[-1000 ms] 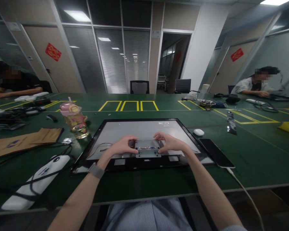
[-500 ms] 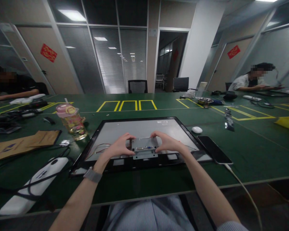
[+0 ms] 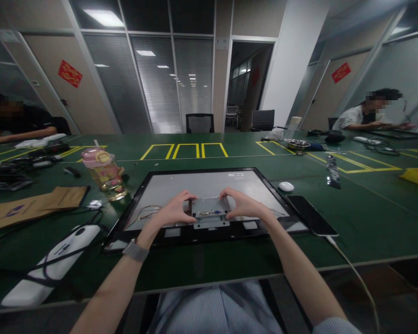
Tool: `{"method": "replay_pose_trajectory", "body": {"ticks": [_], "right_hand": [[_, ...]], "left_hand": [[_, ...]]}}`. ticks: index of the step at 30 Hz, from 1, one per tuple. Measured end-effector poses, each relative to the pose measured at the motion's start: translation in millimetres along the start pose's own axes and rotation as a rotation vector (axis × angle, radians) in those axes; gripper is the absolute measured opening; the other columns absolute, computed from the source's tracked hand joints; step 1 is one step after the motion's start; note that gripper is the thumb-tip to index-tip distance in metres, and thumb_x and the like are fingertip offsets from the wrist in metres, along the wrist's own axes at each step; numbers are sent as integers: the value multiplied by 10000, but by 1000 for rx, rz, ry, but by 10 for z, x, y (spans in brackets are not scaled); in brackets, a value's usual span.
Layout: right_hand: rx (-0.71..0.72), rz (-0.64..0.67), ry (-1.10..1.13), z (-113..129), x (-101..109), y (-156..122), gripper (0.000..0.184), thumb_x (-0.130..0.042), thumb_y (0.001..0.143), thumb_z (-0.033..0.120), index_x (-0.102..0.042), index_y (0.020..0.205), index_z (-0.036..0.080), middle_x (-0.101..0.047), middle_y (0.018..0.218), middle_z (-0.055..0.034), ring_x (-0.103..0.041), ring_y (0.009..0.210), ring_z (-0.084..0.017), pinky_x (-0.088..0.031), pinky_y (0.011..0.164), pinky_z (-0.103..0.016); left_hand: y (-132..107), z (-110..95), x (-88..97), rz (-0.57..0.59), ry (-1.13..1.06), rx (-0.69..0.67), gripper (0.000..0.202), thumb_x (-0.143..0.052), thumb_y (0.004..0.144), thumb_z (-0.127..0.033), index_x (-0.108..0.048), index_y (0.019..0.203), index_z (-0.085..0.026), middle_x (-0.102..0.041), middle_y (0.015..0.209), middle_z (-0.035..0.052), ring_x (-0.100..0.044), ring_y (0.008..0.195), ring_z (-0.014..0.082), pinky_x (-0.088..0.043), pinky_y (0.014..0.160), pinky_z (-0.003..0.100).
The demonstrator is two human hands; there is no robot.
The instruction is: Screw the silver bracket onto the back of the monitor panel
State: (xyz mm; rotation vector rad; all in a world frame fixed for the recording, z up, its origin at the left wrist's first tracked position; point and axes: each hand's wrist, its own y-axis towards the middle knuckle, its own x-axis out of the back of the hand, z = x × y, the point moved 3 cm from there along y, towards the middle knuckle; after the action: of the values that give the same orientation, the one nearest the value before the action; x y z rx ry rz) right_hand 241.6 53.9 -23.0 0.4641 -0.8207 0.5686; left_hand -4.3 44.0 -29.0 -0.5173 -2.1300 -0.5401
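A flat display panel point(image 3: 202, 182) with a black frame and a grey back lies in front of me on the green table. Over its near part is a small grey metal housing point(image 3: 210, 205) with video ports, one of them blue, along the side facing me. My left hand point(image 3: 176, 209) grips the housing's left end, thumb toward me and fingers behind. At the right end, my right hand point(image 3: 242, 205) holds it the same way. Thin wires point(image 3: 146, 212) lie on the panel beside my left hand. Whether the housing touches the panel I cannot tell.
Right of the panel lie a phone point(image 3: 311, 215) with a white cable and a white case point(image 3: 286, 186). To the left stand a pink-lidded bottle point(image 3: 106, 174), a white power strip point(image 3: 52, 264) and brown cardboard point(image 3: 38, 206). Two people sit across the table.
The view has shifted very slightly. Both hands keep their hold on the metal housing, which stays in nearly the same place over the panel.
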Motion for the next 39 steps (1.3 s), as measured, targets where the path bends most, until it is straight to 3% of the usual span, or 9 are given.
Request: {"method": "replay_pose_trajectory", "body": {"ticks": [13, 26, 30, 33, 39], "right_hand": [[-7, -7, -27, 19, 30, -14, 502, -745, 555, 138, -526, 1003, 188, -546, 1027, -28, -520, 972, -217, -410, 864, -345], [-65, 96, -26, -50, -59, 6, 460, -723, 585, 165, -537, 1004, 196, -564, 1042, -28, -547, 958, -214, -426, 850, -331], [-97, 126, 34, -136, -29, -11, 513, -712, 589, 128, -529, 1064, 199, -576, 1102, -45, -541, 1052, -234, -417, 917, -376], [-53, 147, 138, -165, 7, -27, 486, -666, 645, 107, -514, 1100, 187, -578, 1133, -63, -538, 1100, -218, -413, 951, -387], [-20, 45, 229, -118, 72, -27, 360, -607, 747, 155, -516, 1096, 172, -592, 1140, -94, -604, 1012, -191, -460, 910, -389]], "left_hand": [[13, 5, -46, -16, -11, -14, 609, -740, 587, -332, -544, 1143, -177, -514, 1086, 55, -526, 1009, 228, -418, 921, 356], [-6, -32, -75, 79, 3, 45, 570, -691, 651, -346, -541, 1176, -183, -528, 1076, 57, -550, 958, 212, -454, 876, 341], [7, -291, -145, 24, -45, -113, 506, -640, 755, -316, -501, 1237, -252, -464, 1256, 57, -504, 1108, 219, -408, 972, 364], [62, -511, -284, -7, -11, -221, 202, -515, 856, -229, -648, 1007, -244, -489, 1243, 40, -545, 1066, 192, -412, 970, 341], [208, -676, -506, 22, 226, -367, 204, -480, 882, -202, -674, 939, -235, -505, 1230, 39, -561, 1037, 190, -441, 914, 305]]}}
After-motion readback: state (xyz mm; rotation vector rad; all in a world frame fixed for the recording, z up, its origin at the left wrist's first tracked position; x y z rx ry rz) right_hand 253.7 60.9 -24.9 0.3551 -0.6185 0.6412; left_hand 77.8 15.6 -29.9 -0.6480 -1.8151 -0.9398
